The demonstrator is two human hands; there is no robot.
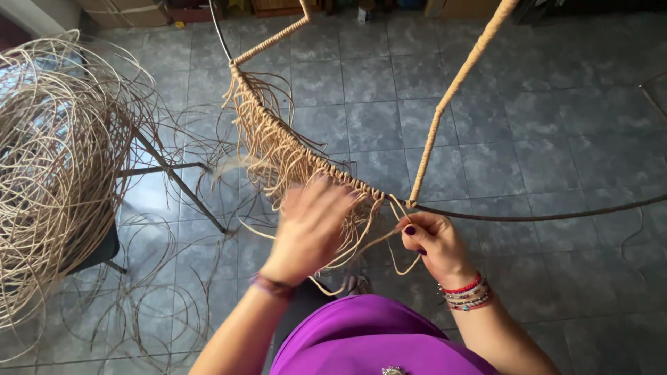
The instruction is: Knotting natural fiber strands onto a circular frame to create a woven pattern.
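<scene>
Purple top (375,337) fills the bottom edge, closest to the lens, with a small metal ornament (394,370) at its lower hem line. Both forearms rise from it toward a metal frame hoop (542,217).

Right hand (434,243): fingers curled in, thumb and forefinger pinched on a tan rattan strand (379,239) just below the hoop – dark nail polish visible, stack of beaded bracelets (467,293) at the wrist. The strand loops down under the hand and runs left toward the other hand.

Left hand (309,226): motion-blurred, back to camera, fingers up against the wrapped section of the hoop. Cannot tell how far the fingers are closed or whether they grip a strand. Thin band (272,286) on that wrist.

Work piece: the hoop's left arc carries a row of knotted rattan cords (278,149), loose ends hanging in a fringe below it. Wrapped part ends just beside the right hand; the hoop's right arc is bare dark metal. Two upright frame bars (451,94) wrapped in the same tan cord rise away from the hoop.

Left side – large tangled coil of loose rattan (55,173) resting on a dark metal stand (174,177), stray loops spilling onto the grey tiled floor (556,125). Boxes (125,10) along the far wall.
</scene>
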